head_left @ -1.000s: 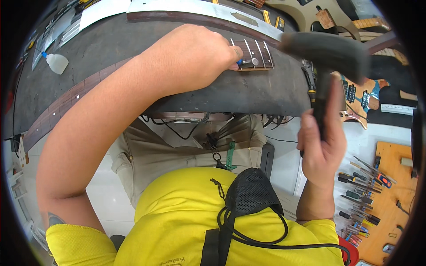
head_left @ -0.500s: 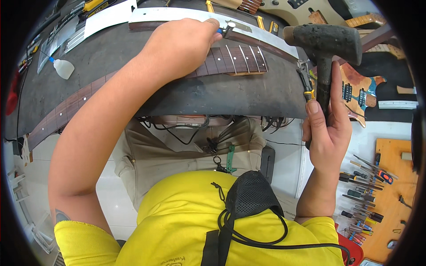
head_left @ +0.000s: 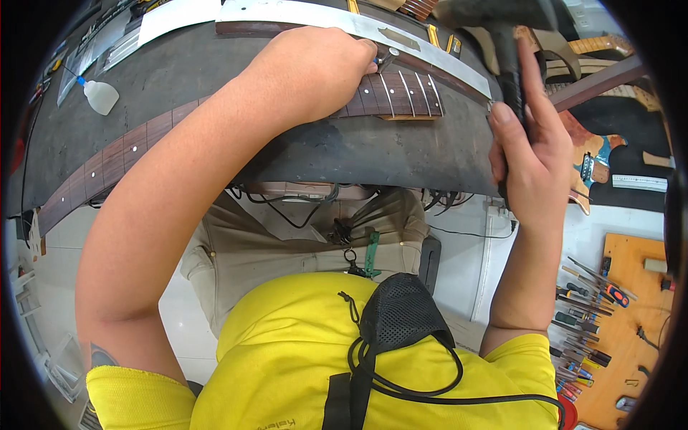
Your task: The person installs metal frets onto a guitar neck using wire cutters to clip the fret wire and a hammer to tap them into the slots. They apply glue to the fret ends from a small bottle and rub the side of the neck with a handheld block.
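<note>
My left hand (head_left: pixel 326 72) is closed around a small tool with a round metal end (head_left: pixel 389 57) and a bit of blue, over a guitar neck (head_left: pixel 122 158). Most of that tool is hidden by my fingers. Dark wood with white dots faces up on the neck, and several shiny fret wires (head_left: pixel 410 93) cross its right end. To the right, my right hand (head_left: pixel 534 158) grips the handle of a black mallet (head_left: pixel 510 61), thumb and forefinger stretched along it. The mallet's head is raised near the top edge and blurred.
Behind the neck lies a long metal-topped bar (head_left: pixel 301 20) on the dark bench mat (head_left: pixel 344 158). A white squeeze bottle (head_left: pixel 100 97) lies at left. Guitar bodies (head_left: pixel 588 154) are at right, with a wooden board (head_left: pixel 631 344) and several hand tools lower down.
My right hand has lifted the mallet up and away, its head now partly out of the picture. My left hand has shifted slightly right with the small tool.
</note>
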The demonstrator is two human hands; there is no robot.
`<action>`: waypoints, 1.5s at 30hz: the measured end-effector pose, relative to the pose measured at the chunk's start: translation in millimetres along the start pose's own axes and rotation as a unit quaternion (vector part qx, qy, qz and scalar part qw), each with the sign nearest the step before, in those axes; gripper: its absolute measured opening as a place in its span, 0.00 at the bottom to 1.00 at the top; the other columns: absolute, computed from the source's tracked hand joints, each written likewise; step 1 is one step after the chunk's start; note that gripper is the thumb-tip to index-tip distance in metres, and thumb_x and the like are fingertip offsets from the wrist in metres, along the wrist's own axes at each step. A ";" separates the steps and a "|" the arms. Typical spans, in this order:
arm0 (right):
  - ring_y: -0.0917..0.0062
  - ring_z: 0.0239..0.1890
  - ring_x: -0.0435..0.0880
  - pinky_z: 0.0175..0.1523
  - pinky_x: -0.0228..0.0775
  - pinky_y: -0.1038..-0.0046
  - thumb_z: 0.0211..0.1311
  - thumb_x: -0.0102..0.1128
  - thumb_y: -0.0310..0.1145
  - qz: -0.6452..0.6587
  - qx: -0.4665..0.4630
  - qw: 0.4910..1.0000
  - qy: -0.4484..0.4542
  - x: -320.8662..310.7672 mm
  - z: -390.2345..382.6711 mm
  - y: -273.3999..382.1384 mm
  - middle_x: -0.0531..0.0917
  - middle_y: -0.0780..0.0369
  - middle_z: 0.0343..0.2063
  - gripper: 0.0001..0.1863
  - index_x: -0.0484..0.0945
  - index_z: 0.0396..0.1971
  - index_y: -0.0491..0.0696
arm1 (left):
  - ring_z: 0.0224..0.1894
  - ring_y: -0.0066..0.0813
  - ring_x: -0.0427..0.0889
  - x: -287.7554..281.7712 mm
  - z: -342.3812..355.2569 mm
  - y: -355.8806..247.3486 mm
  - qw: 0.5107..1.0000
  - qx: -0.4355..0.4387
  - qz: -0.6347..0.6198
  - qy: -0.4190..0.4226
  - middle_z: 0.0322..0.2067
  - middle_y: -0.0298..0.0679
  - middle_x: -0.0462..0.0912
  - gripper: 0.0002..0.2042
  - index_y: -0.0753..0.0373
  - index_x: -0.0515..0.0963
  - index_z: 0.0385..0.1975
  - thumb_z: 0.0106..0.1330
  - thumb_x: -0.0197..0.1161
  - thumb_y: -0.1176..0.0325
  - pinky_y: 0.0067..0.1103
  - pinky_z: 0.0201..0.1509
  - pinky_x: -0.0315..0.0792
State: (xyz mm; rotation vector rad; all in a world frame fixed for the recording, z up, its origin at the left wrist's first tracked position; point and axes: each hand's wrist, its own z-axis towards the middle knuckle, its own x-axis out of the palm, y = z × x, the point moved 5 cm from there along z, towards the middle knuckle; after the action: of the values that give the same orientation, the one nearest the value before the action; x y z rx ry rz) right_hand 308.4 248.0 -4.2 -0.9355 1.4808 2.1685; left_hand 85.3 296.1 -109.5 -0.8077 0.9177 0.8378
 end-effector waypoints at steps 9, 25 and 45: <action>0.91 0.18 0.67 0.23 0.60 0.81 0.82 0.63 0.27 0.028 -0.027 0.999 -0.015 5.2 20.1 8.3 0.76 0.73 0.26 0.34 0.68 0.84 0.51 | 0.38 0.57 0.91 0.0 -1.2 1.0 0.999 0.012 -0.026 -0.033 0.30 0.54 0.90 0.15 0.64 0.87 0.43 0.82 0.62 0.59 0.46 0.45 0.84; 0.91 0.16 0.71 0.21 0.62 0.84 0.82 0.64 0.31 0.054 -0.070 0.995 -0.041 -24.9 17.7 20.5 0.81 0.66 0.31 0.34 0.67 0.84 0.50 | 0.42 0.61 0.90 -0.8 1.0 4.5 0.998 -0.034 -0.046 -0.023 0.35 0.56 0.90 0.15 0.64 0.83 0.45 0.85 0.59 0.57 0.48 0.48 0.83; 0.68 0.66 0.85 0.76 0.67 0.71 0.79 0.64 0.26 -0.097 -0.015 0.991 0.093 21.1 21.9 -12.6 0.83 0.46 0.70 0.36 0.67 0.83 0.51 | 0.42 0.59 0.91 -2.6 2.9 0.0 0.999 0.003 -0.037 0.010 0.34 0.55 0.90 0.15 0.64 0.87 0.44 0.82 0.63 0.58 0.47 0.49 0.83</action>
State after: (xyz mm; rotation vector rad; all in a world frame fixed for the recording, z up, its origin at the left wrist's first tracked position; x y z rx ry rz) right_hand 293.9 271.5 -22.3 -1.2662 1.3752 2.0152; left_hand 85.3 297.9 -106.1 -0.8420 0.9020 0.7641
